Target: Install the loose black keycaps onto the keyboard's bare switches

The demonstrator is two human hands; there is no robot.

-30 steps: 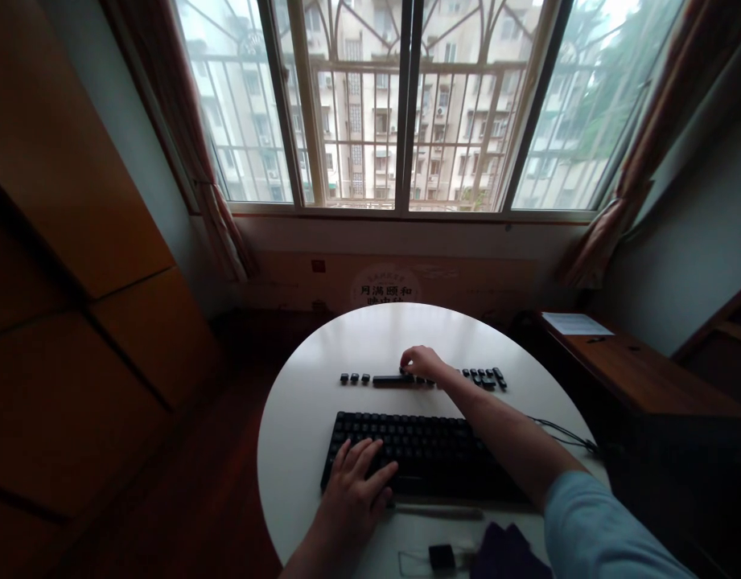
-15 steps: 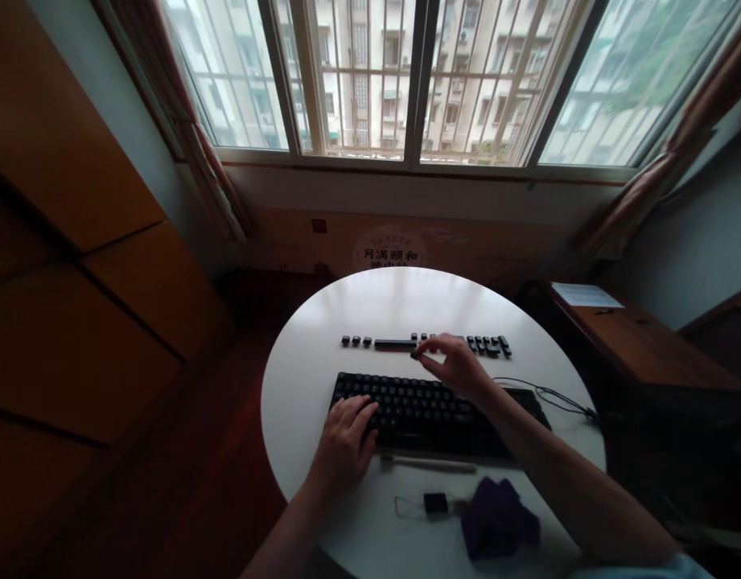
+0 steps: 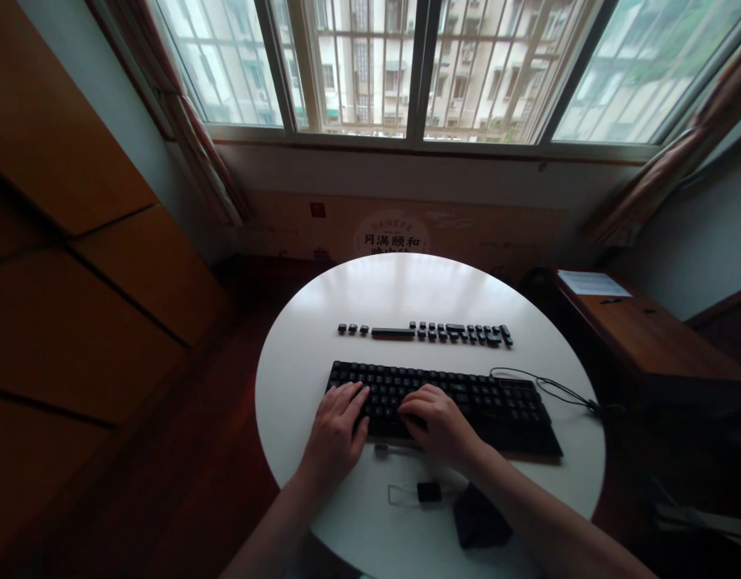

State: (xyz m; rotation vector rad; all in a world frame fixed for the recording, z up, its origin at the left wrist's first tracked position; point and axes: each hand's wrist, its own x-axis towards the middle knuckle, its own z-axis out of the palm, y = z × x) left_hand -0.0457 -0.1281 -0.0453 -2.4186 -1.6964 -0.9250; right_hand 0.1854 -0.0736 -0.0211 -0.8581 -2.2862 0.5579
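Observation:
A black keyboard (image 3: pixel 518 426) lies on the round white table. My left hand (image 3: pixel 335 428) rests on its left end, fingers stretched over the keys. Over the middle front of the keyboard is my right hand (image 3: pixel 436 425), its thumb and forefinger pinched together at the keys. The small black keycap carried in that pinch is mostly hidden by the fingers now. Behind the keyboard, loose keycaps (image 3: pixel 454 334) stand in rows, with a long space bar key (image 3: pixel 393 333) among them.
In front of the keyboard lie a brush (image 3: pixel 382 452), partly behind my right hand, a wire tool with a black handle (image 3: pixel 429 491) and a dark purple cloth (image 3: pixel 479 519). A cable (image 3: pixel 554 388) runs off right. A wooden desk (image 3: pixel 653 330) stands to the right.
My right hand has come back from the loose keycaps to the keyboard, bringing a keycap in its pinch. The left hand stays on the keyboard's left end. The view has tilted slightly.

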